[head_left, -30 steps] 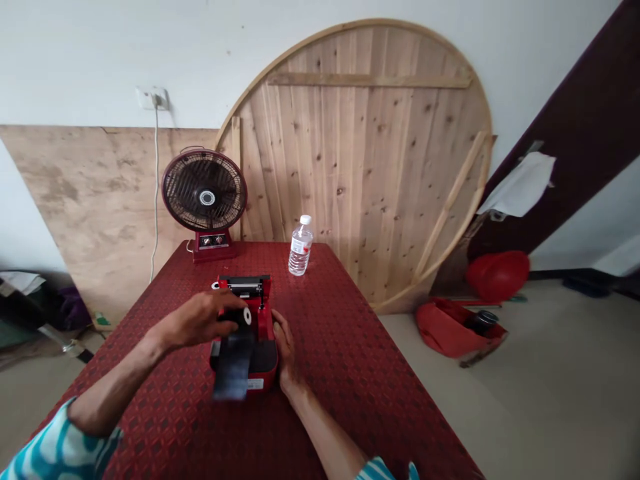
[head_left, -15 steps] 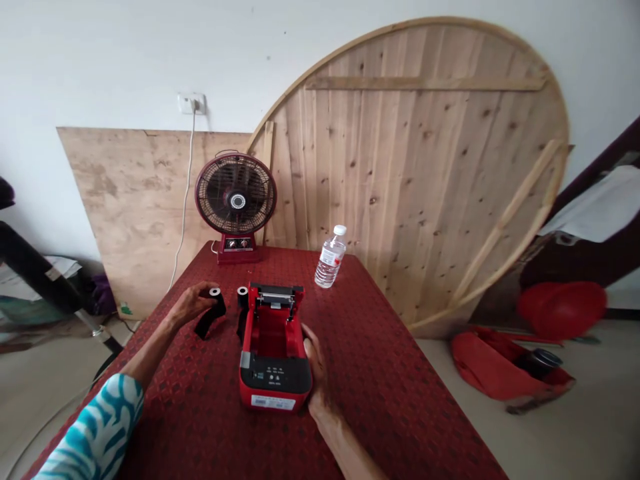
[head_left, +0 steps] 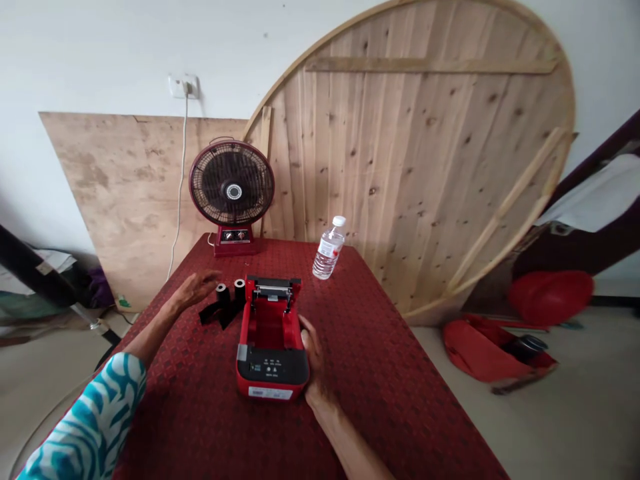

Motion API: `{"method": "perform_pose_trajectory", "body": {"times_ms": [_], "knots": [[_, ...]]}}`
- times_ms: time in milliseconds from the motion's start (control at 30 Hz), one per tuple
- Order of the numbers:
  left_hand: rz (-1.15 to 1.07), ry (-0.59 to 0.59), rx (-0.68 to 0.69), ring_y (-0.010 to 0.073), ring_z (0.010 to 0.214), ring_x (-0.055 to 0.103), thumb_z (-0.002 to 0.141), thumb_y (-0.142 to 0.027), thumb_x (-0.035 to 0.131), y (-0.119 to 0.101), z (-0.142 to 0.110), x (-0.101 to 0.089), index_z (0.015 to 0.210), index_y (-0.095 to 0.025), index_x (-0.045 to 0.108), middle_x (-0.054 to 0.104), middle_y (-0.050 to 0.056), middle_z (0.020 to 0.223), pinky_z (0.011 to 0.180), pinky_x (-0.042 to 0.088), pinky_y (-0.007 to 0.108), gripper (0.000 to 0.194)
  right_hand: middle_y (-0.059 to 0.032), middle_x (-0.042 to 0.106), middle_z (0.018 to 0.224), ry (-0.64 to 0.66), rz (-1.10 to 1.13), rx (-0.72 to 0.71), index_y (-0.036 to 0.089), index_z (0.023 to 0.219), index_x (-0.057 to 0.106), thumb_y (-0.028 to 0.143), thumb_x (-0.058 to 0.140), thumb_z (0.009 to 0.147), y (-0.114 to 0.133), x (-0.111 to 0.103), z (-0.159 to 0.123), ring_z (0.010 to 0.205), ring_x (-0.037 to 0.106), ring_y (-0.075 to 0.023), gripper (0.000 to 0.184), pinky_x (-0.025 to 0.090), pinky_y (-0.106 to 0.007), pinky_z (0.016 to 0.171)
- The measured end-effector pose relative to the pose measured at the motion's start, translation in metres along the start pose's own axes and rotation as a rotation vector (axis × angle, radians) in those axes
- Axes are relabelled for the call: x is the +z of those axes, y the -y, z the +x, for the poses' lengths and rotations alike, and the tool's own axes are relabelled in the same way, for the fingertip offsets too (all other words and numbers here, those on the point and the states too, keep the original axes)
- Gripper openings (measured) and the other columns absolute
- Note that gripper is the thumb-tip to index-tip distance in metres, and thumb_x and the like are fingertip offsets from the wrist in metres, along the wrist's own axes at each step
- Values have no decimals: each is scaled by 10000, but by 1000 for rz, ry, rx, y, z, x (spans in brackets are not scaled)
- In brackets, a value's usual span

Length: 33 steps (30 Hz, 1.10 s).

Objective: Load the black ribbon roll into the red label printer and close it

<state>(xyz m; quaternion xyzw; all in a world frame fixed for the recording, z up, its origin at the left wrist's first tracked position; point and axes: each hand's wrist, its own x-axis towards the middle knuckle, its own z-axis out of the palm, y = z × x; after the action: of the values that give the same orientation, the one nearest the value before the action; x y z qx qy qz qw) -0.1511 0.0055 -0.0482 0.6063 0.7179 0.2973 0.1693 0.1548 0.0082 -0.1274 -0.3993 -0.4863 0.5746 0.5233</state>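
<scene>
We're on the head view, the only one here. Our left hand (head_left: 197, 288) is open, fingers spread, holding nothing, just beside two black rolls (head_left: 231, 292). The rolls stand upright with pale cores, close together on the cloth, and a black strip (head_left: 215, 314) lies flat at their base. Our right hand (head_left: 311, 353) lies against the right wall of the red receipt printer (head_left: 270, 377), fingers loosely curled; we can't tell whether it is gripping or only resting. The printer sits near the middle of the red patterned tablecloth (head_left: 360, 400), its paper bay open and facing up, with the rolls just left of its far end.

Farther along the table: a maroon desk fan (head_left: 231, 193) at the far edge and a clear water bottle (head_left: 327, 251) standing near the far edge. A round wooden tabletop (head_left: 415, 153) and a plywood sheet (head_left: 125, 200) lean against the wall behind. On the floor at right is a red bag (head_left: 480, 350). A turquoise-and-white striped sleeve (head_left: 85, 420) covers our left arm.
</scene>
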Motion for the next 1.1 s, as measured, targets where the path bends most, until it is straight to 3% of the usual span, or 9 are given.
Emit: {"method": "perform_pose_trajectory", "body": {"times_ms": [133, 267, 367, 533, 633, 767, 867, 967, 1100], "knots": [[117, 16, -24, 271, 1116, 607, 725, -310, 590, -16, 10, 18, 1142, -210, 650, 674, 93, 1192, 949, 438, 337, 433, -46, 630, 1249, -11, 4, -18, 260, 1151, 629, 527, 530, 802, -3, 1, 2, 1179, 540, -273, 451, 419, -420, 986], [202, 0, -79, 331, 1092, 614, 687, -241, 628, -27, 16, 38, 1020, -239, 700, 724, 97, 1054, 944, 413, 405, 341, -40, 614, 1276, 1, 15, -31, 264, 1146, 632, 534, 531, 802, -4, 1, 1, 1216, 517, -265, 449, 397, -415, 1015], [200, -27, -97, 345, 1081, 618, 694, -244, 626, -33, 16, 38, 944, -219, 710, 740, 108, 962, 939, 411, 397, 265, -41, 597, 1301, 23, 21, -23, 264, 1172, 615, 540, 514, 813, -4, 0, 1, 1234, 501, -266, 464, 380, -425, 1029], [108, -98, -84, 289, 1054, 633, 730, -339, 590, -45, 3, 2, 1050, -145, 620, 696, 133, 1092, 886, 469, 337, 375, -42, 601, 1292, 21, 24, 3, 261, 1163, 618, 536, 521, 808, -4, 0, 1, 1222, 504, -273, 459, 381, -427, 1021], [-140, -126, -13, 231, 939, 667, 710, -382, 614, -55, -20, -28, 1036, -141, 577, 710, 96, 1022, 823, 509, 307, 408, -46, 602, 1287, 31, 41, -20, 250, 1167, 616, 532, 514, 815, -2, 2, 0, 1210, 510, -269, 463, 391, -417, 1006], [-418, -23, 58, 220, 802, 678, 687, -429, 692, -76, -62, -47, 1043, -161, 605, 722, 66, 934, 725, 537, 326, 453, -52, 622, 1253, 42, 82, -8, 236, 1180, 608, 520, 514, 825, 2, 5, -2, 1158, 545, -256, 464, 432, -391, 951], [-250, 110, 212, 216, 833, 674, 748, -422, 679, -96, -82, -36, 1087, -190, 655, 720, 63, 985, 752, 530, 325, 412, -61, 641, 1210, 36, 119, 11, 222, 1179, 604, 535, 537, 810, 4, 8, -3, 1099, 578, -249, 488, 456, -378, 903], [9, 135, 363, 209, 895, 669, 786, -378, 656, -113, -84, -12, 1108, -231, 674, 722, 42, 1027, 808, 518, 321, 354, -59, 641, 1206, 43, 150, -4, 223, 1164, 605, 529, 548, 807, 5, 9, -5, 1100, 578, -237, 474, 453, -367, 908], [308, 177, 370, 245, 1013, 660, 806, -331, 646, -128, -69, 18, 1138, -270, 660, 712, 38, 1110, 867, 504, 352, 338, -54, 642, 1197, 54, 158, -47, 226, 1143, 618, 513, 558, 805, 1, 8, -3, 1113, 567, -232, 447, 429, -371, 942]]}}
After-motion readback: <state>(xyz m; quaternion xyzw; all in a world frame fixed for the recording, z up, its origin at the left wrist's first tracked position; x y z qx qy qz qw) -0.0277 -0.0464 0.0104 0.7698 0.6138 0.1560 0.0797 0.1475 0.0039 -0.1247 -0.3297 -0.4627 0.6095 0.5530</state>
